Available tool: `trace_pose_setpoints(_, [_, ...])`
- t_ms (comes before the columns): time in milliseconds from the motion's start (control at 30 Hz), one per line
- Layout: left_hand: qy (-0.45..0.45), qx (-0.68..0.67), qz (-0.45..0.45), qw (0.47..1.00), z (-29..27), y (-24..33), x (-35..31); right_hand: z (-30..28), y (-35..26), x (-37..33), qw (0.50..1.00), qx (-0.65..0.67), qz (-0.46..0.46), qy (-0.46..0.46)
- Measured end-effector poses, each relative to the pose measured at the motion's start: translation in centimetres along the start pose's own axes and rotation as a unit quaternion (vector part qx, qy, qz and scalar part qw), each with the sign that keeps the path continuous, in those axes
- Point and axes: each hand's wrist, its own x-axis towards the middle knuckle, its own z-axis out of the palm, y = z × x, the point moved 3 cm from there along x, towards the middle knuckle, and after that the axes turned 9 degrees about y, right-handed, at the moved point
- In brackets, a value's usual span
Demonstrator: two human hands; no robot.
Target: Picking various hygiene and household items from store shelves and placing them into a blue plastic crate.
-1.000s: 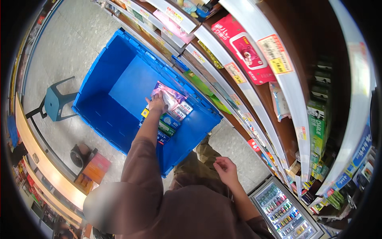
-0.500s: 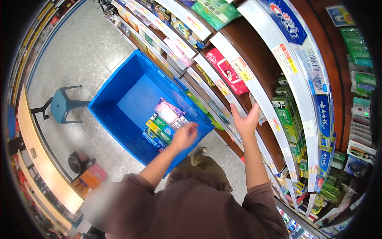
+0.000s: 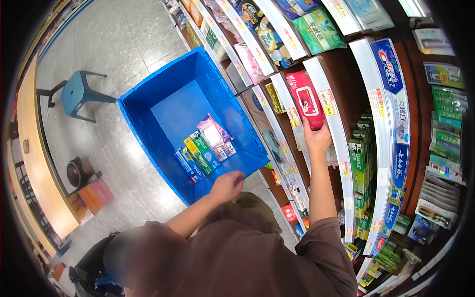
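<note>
My right hand (image 3: 318, 140) grips the near end of a red pack of wet wipes (image 3: 308, 103) with a white lid, on the shelf at the right. Some of its fingers are hidden behind the pack. My left hand (image 3: 227, 186) is at the near rim of a blue plastic tote (image 3: 168, 171), fingers curled with nothing seen in them. Inside the tote lie a pink pack of wipes (image 3: 213, 132), a green and yellow toothpaste box (image 3: 201, 152), blue toothpaste boxes (image 3: 189, 165) and small whitish boxes (image 3: 225, 150).
Store shelves with white price rails (image 3: 332, 148) run along the right, holding toothpaste boxes (image 3: 360, 163) and a green tissue pack (image 3: 319, 30). Left of the tote stands a blue-grey stool (image 3: 79, 94). Beyond it is a wooden-edged counter (image 3: 49, 148), with orange boxes (image 3: 94, 195) below.
My right hand has moved from the shelf edge, where it was spread, to take hold of the red wipes pack. My left hand has drawn back from over the tote's contents.
</note>
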Motion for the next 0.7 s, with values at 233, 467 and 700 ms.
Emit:
trace_pose_setpoints(233, [0.059,-0.026,-0.011,0.998,-1.3,-0.3,0.7,-0.3,-1.9,0.8,0.998,0.017,-0.055,-0.008])
trace_pose_setpoints(467, [0.058,-0.032,-0.013,0.998,-1.5,-0.4,0.4,0.3,-2.3,1.8,0.991,-0.045,0.057,-0.114])
trace_pose_setpoints(700, [0.060,-0.029,-0.030,0.997,-1.0,-1.2,-0.1,0.4,-2.0,-0.5,0.983,-0.146,-0.099,-0.050])
